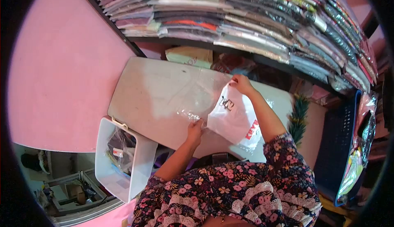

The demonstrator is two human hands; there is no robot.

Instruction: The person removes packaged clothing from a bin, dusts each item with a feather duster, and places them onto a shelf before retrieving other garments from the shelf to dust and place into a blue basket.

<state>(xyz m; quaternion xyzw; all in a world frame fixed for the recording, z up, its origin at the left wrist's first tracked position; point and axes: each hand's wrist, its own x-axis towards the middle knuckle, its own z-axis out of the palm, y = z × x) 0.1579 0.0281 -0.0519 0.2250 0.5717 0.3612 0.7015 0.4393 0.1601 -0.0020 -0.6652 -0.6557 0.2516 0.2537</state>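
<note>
A white folded garment [232, 118] with a black graphic and red lettering lies over the pale table in front of me. My right hand [243, 85] pinches its far corner between thumb and fingers. To the left of the garment spreads a clear plastic bag [193, 97], shiny and partly crumpled. My left hand [195, 130] is closed on the bag's near edge, close beside the garment's left side.
Stacks of plastic-wrapped folded clothes [246, 17] fill the shelf behind the table [135, 91]. A white bin [141, 145] with wrapped items stands at the table's left front edge. Green tinsel [299, 114] and a dark blue crate [335, 145] are on the right.
</note>
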